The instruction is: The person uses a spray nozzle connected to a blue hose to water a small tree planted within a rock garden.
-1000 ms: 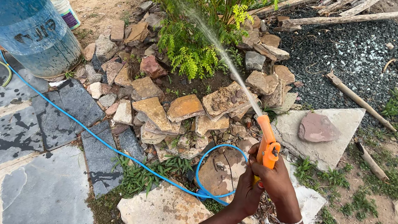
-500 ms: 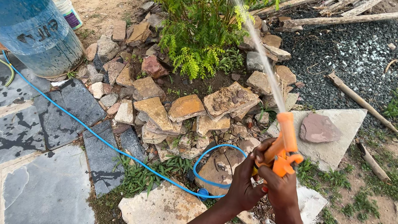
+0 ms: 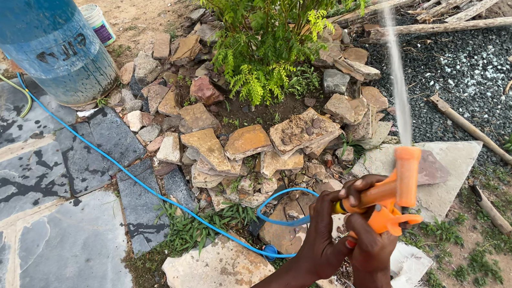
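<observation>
Both my hands hold an orange hose spray nozzle (image 3: 396, 194) at the lower right. My right hand (image 3: 373, 246) grips its handle from below, a thin bangle on the wrist. My left hand (image 3: 327, 227) wraps the back end where the blue hose (image 3: 134, 178) joins. A jet of water (image 3: 398, 70) shoots up and away from the nozzle, passing to the right of a green leafy plant (image 3: 264, 21) ringed by loose stones (image 3: 250, 140).
A blue barrel (image 3: 42, 33) with a rusty lid stands at the upper left beside a small plastic tub (image 3: 98, 24). Wet slate paving (image 3: 15, 192) fills the lower left. Dark gravel (image 3: 486, 68), wooden poles (image 3: 479, 25) and a flat stone slab (image 3: 447, 174) lie to the right.
The nozzle has swung upward and to the right, so the water jet has moved from the plant's foliage to the plant's right side. My hands rose with it.
</observation>
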